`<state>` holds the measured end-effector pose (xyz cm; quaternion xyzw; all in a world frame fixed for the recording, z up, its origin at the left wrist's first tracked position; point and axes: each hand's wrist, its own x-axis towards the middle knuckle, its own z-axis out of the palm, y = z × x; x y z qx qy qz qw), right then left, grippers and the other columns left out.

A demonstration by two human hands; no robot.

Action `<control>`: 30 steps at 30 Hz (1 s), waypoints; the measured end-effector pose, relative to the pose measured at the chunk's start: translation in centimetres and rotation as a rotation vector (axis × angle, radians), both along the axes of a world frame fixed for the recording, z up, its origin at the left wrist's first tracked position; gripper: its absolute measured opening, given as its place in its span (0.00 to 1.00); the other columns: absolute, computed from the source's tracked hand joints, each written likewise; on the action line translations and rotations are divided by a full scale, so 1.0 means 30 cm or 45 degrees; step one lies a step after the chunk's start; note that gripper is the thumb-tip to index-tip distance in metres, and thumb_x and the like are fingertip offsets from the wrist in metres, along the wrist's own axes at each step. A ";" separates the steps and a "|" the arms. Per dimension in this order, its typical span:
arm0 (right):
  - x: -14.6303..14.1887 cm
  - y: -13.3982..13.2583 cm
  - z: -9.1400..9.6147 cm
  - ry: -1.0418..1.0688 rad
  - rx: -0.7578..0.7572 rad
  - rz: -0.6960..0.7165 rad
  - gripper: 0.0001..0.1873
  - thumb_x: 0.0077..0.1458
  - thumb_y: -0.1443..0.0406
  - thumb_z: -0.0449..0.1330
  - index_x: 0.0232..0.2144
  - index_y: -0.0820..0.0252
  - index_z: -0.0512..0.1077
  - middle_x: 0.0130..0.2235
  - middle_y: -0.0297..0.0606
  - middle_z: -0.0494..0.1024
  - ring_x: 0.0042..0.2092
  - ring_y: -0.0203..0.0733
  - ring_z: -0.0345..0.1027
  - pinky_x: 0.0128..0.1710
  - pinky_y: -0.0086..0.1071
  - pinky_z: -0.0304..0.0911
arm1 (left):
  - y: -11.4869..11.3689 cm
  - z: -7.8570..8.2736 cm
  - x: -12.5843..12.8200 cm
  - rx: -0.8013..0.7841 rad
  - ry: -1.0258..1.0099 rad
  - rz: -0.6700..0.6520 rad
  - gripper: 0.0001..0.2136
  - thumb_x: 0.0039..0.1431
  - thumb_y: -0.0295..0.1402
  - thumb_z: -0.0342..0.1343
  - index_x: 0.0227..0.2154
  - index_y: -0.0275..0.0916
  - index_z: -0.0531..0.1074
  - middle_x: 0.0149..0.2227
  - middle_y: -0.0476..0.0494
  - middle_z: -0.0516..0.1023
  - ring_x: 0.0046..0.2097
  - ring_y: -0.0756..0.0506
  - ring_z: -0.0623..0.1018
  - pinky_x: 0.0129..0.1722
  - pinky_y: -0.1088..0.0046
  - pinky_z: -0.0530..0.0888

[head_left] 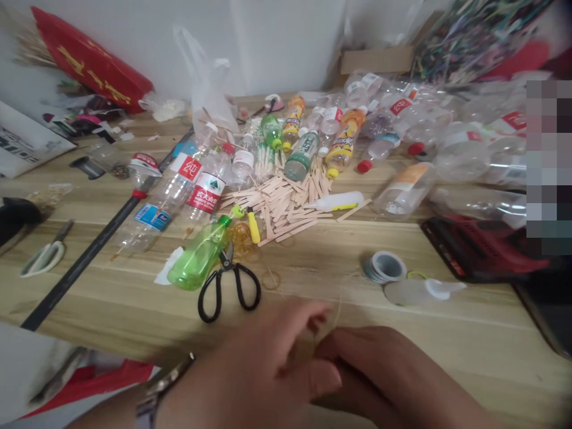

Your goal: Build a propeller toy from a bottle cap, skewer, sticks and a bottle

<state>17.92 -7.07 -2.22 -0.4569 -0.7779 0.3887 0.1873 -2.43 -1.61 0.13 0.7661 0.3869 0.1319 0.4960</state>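
Observation:
My left hand point(272, 357), with a watch point(154, 393) on its wrist, is at the bottom centre with its fingers curled and slightly blurred. Close against it, my right hand point(379, 357) has its fingers folded inward. A thin pale strand point(338, 307) rises between the two hands; what lies inside the fingers is hidden. Just beyond my left hand are black-handled scissors point(229, 286), lying by a green plastic bottle point(196, 256). Near them are a heap of rubber bands point(241, 241) and a yellow-handled tool point(254, 226).
Wooden craft sticks point(290, 202) lie heaped mid-table, with a white glue bottle point(337, 201) on them. Plastic bottles point(462, 152) crowd the back. At right are a wire spool point(386, 267), a nozzle bottle point(420, 292) and a red-black power tool point(487, 247). A dark bar point(84, 262) runs along the left.

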 end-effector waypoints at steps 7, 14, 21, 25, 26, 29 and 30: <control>0.040 0.001 -0.046 -0.138 0.173 -0.164 0.11 0.67 0.69 0.50 0.34 0.57 0.72 0.31 0.34 0.75 0.32 0.36 0.71 0.29 0.27 0.60 | -0.033 -0.097 -0.049 -0.036 0.205 0.161 0.15 0.66 0.40 0.46 0.27 0.43 0.72 0.27 0.48 0.78 0.31 0.45 0.75 0.31 0.70 0.68; 0.072 0.041 -0.095 -0.302 0.533 -0.368 0.14 0.69 0.65 0.47 0.36 0.58 0.72 0.33 0.38 0.74 0.34 0.40 0.71 0.33 0.31 0.66 | 0.024 -0.128 -0.182 0.814 0.441 0.632 0.11 0.62 0.40 0.51 0.27 0.46 0.73 0.31 0.42 0.80 0.44 0.33 0.75 0.46 0.53 0.68; 0.012 0.042 -0.112 -0.365 0.525 -0.272 0.16 0.69 0.68 0.46 0.34 0.60 0.72 0.32 0.38 0.74 0.34 0.41 0.71 0.32 0.32 0.68 | -0.057 -0.157 0.036 0.485 0.055 0.206 0.24 0.65 0.36 0.52 0.63 0.43 0.60 0.63 0.36 0.68 0.64 0.37 0.67 0.61 0.55 0.66; 0.035 0.038 -0.117 -0.303 0.597 -0.243 0.16 0.70 0.67 0.46 0.37 0.58 0.73 0.33 0.38 0.75 0.34 0.40 0.73 0.32 0.32 0.69 | -0.049 -0.183 0.099 0.004 0.050 0.162 0.20 0.65 0.33 0.50 0.59 0.38 0.66 0.49 0.36 0.80 0.51 0.39 0.78 0.53 0.58 0.73; 0.042 0.042 -0.113 -0.291 0.617 -0.243 0.15 0.70 0.66 0.46 0.38 0.58 0.73 0.34 0.38 0.76 0.35 0.40 0.74 0.33 0.32 0.70 | -0.044 -0.195 0.101 0.008 0.007 0.169 0.16 0.65 0.33 0.50 0.55 0.39 0.70 0.48 0.38 0.81 0.50 0.39 0.78 0.53 0.59 0.73; 0.029 0.071 -0.079 -0.275 0.713 -0.313 0.14 0.69 0.63 0.48 0.42 0.59 0.72 0.40 0.43 0.76 0.40 0.42 0.75 0.36 0.33 0.71 | -0.042 -0.239 0.100 0.085 -0.037 0.155 0.14 0.69 0.32 0.45 0.47 0.41 0.75 0.47 0.38 0.80 0.49 0.39 0.78 0.53 0.58 0.72; 0.007 0.084 -0.060 -0.270 0.742 -0.334 0.13 0.69 0.63 0.48 0.43 0.60 0.72 0.41 0.44 0.76 0.40 0.43 0.75 0.36 0.33 0.70 | -0.047 -0.256 0.099 0.101 -0.024 0.141 0.14 0.70 0.32 0.43 0.47 0.40 0.75 0.47 0.37 0.79 0.49 0.39 0.78 0.52 0.57 0.73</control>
